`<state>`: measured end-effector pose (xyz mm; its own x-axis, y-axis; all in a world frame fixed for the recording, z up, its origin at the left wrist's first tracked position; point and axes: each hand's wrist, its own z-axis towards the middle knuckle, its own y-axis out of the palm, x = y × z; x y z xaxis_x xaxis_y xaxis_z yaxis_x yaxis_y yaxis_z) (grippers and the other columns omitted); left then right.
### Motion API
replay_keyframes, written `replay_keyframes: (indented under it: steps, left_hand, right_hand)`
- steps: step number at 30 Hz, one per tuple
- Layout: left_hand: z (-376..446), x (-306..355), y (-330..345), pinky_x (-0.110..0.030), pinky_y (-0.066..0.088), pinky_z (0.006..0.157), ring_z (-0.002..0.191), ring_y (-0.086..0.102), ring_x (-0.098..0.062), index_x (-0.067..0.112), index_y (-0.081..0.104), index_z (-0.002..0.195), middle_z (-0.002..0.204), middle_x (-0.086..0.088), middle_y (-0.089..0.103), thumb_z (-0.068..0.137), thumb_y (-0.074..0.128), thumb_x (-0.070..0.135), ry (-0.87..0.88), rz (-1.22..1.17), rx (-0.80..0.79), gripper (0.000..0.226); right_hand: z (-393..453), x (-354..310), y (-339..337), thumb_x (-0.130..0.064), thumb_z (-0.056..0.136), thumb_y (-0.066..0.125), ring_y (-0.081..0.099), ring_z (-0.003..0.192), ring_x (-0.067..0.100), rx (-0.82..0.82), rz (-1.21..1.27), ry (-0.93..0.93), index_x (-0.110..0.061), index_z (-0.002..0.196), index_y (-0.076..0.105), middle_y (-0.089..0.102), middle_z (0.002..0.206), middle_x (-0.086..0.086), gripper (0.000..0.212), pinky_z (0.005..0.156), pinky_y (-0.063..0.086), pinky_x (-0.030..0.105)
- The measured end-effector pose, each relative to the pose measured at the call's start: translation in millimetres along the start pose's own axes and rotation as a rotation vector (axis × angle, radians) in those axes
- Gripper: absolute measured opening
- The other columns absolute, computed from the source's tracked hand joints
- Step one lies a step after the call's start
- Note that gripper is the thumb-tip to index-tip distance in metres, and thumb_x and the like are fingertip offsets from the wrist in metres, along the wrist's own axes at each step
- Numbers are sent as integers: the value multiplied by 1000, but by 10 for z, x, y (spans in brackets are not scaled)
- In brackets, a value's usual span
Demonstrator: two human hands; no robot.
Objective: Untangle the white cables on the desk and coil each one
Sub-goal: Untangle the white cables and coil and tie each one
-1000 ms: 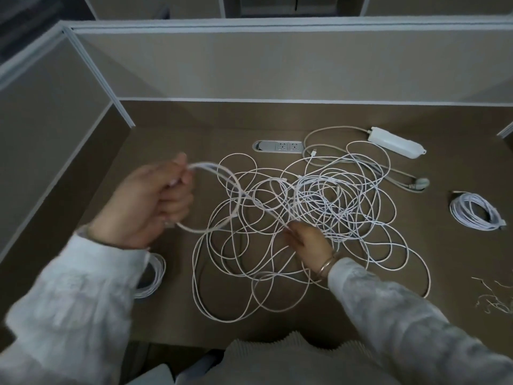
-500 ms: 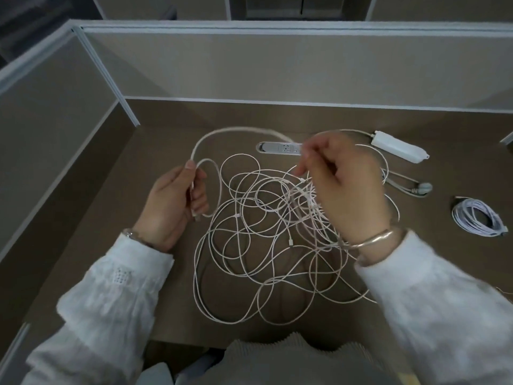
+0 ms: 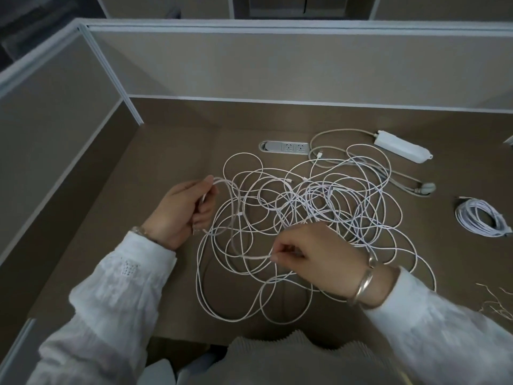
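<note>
One tangle of white cables [image 3: 305, 215] sprawls mid-desk [image 3: 166, 151] (brown, walled by beige partitions). One coiled cable [image 3: 481, 218] lies right of the tangle; one power strip [image 3: 402, 147] behind it. Two hands: left hand [image 3: 183, 212] grips a loop at the tangle's left edge; right hand [image 3: 319, 262] pinches a strand over its near side.

White lacy sleeves [image 3: 119, 290], a silver bangle [image 3: 362, 284] on the right wrist, a ribbed pale jumper [image 3: 291, 359].
</note>
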<state>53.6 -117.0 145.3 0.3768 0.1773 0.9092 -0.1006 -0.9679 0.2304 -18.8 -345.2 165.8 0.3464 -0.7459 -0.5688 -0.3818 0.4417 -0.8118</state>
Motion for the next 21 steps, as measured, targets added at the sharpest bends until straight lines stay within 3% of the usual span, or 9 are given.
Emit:
replay_keyframes:
  steps: [4,6,9,11,14,16,18,21]
  left_hand:
    - [-15,-104,93,-14,22,36,32,28,-12,5,53,72,46,-4,41,99,47,22,-50,140,3,32]
    - [-66,-131,185,-17,33,35,32,42,-15,4,55,73,46,-7,51,99,48,20,-87,235,-33,31]
    - [-148,-157,331,-27,51,41,37,57,-24,0,53,78,49,-14,56,92,49,16,-218,160,-185,22]
    - [-176,-146,381,-26,49,41,31,47,-19,6,48,74,42,-7,44,84,50,21,-300,88,-331,19]
    - [-125,-149,379,-16,30,33,28,22,-3,14,46,71,40,8,24,90,44,21,-455,-89,-521,20]
    - [-62,-197,348,-14,25,32,30,17,-3,16,49,72,42,10,19,95,42,22,-541,-256,-625,25]
    - [-20,-256,336,-14,24,32,32,16,-5,14,51,74,44,10,19,97,41,26,-582,-376,-651,28]
    - [1,-315,379,-15,23,30,32,13,-4,12,53,74,41,10,23,97,40,26,-569,-344,-520,30]
  right_hand:
    - [36,-114,-61,-25,91,60,54,70,4,68,188,-78,-15,87,70,63,75,-8,14,64,39,13]
    - [82,-121,-86,-24,91,60,53,64,-1,137,274,-61,-14,87,70,63,71,-8,15,62,38,12]
    - [205,-47,-81,-22,92,59,52,58,-5,250,345,38,-13,84,70,59,63,-11,16,58,36,11]
    - [288,26,-63,-22,92,57,52,58,-5,317,362,104,-14,81,68,56,62,-13,18,57,35,10]
    - [371,123,-16,-19,94,53,50,66,4,289,460,186,-15,77,61,56,69,-4,19,66,38,21]
    - [387,170,1,-17,96,51,54,67,18,187,813,292,-11,80,58,56,74,7,18,66,44,28]
    - [376,187,22,-15,96,50,58,54,27,79,1235,406,-8,84,54,60,72,14,16,54,52,32]
    - [357,230,78,-16,96,50,45,38,22,79,1315,484,-9,79,50,56,64,14,18,42,46,28]
